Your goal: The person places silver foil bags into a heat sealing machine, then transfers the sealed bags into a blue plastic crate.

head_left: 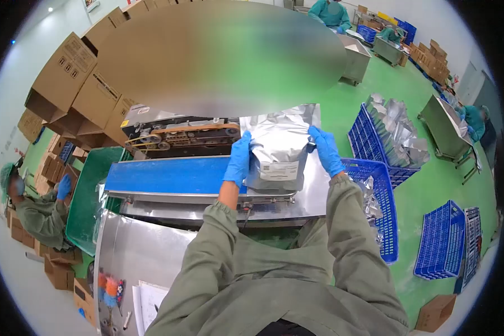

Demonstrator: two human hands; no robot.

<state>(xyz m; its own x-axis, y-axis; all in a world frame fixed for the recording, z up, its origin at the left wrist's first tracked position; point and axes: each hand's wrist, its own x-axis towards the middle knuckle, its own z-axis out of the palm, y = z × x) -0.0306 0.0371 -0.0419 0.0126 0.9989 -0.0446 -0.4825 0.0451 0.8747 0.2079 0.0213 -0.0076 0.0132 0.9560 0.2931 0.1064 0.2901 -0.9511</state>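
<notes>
A filled silver foil bag (280, 151) with a white label is held up over the right end of a blue conveyor belt (168, 175). My left hand (238, 159), in a blue glove, is closed on the bag's left edge. Its upper right edge is gripped by my right hand (325, 150), also gloved in blue. Behind the belt stands a sealing machine (185, 134) with an orange drive band and rollers, just left of the bag.
A green bin (84, 207) is at the belt's left end. Blue crates (393, 224) with foil bags stand at the right. A steel table (140, 246) carries papers. A co-worker (39, 213) is at the far left; others work in the background. Cardboard boxes (67, 73) are stacked upper left.
</notes>
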